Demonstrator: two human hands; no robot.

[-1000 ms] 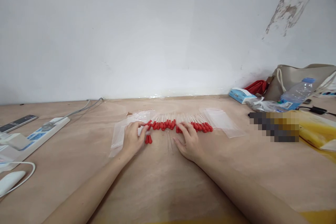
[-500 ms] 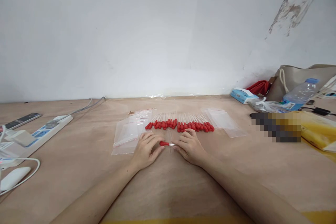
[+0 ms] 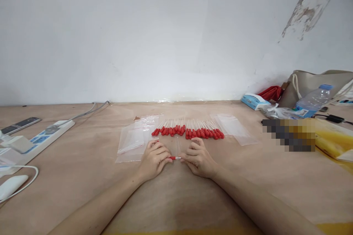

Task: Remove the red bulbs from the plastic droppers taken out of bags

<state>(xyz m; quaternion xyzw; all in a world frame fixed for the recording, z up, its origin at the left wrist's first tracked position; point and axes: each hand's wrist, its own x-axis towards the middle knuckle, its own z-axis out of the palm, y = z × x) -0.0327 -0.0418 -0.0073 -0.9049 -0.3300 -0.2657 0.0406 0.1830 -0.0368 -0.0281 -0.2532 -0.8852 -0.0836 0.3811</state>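
A dropper (image 3: 173, 158) with a red rubber bulb and a clear tube lies crosswise between my hands, low over the table. My left hand (image 3: 154, 158) is closed on the bulb, covering most of it. The fingers of my right hand (image 3: 200, 159) pinch the clear tube, whose far end they hide. Just beyond my hands are two fanned groups of similar droppers, a left group (image 3: 170, 131) and a right group (image 3: 204, 133), bulbs toward me and tubes pointing to the wall. Clear zip bags flank them: left bags (image 3: 128, 143) and a right bag (image 3: 234, 128).
At the left are a power strip (image 3: 52, 134) with plugs and cables, a phone (image 3: 20, 125) and a white mouse-shaped object (image 3: 12, 187). On the right stand a blue tissue pack (image 3: 255, 101), a plastic bottle (image 3: 314, 101), a grey bag (image 3: 289, 88) and a yellow package (image 3: 331, 136).
Both hands have come slightly nearer to me with the dropper. Less of the red bulb shows now, as my left fingers cover more of it.
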